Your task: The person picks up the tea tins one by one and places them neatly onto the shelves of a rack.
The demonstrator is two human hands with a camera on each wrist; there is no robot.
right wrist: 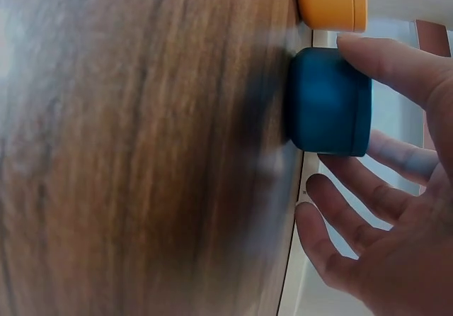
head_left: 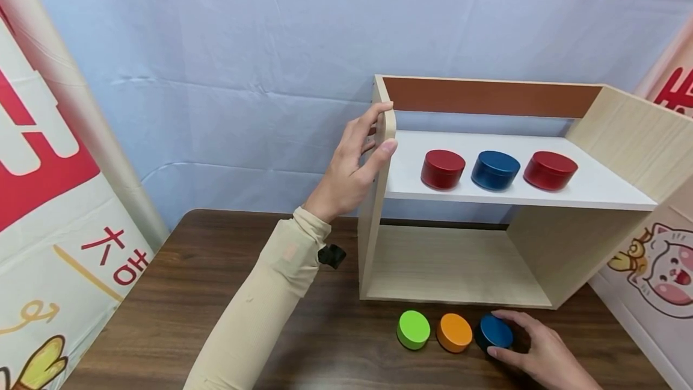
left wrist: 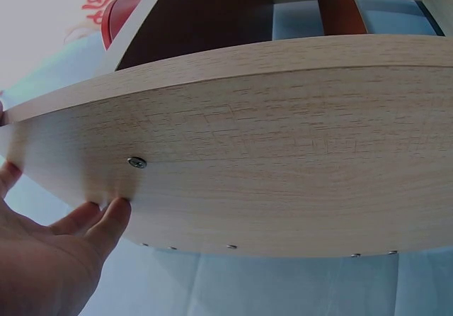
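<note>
My left hand point(head_left: 382, 129) pinches the top front corner of the wooden shelf unit's left side panel point(head_left: 372, 221), thumb on the front edge and fingers on the outer face point(left wrist: 106, 217). Down on the table, my right hand point(head_left: 502, 334) holds a blue tin point(head_left: 492, 331), with thumb and forefinger on either side of it. In the right wrist view the thumb lies on the blue tin point(right wrist: 325, 103) and the other fingers are spread. An orange tin point(head_left: 453, 331) and a green tin point(head_left: 413, 328) stand in a row to its left.
The white shelf board point(head_left: 520, 197) carries a red tin point(head_left: 443, 169), a blue tin point(head_left: 495, 170) and another red tin point(head_left: 549, 170). The shelf's lower compartment point(head_left: 449, 269) holds nothing. Printed banners stand at both sides of the brown table point(head_left: 178, 306).
</note>
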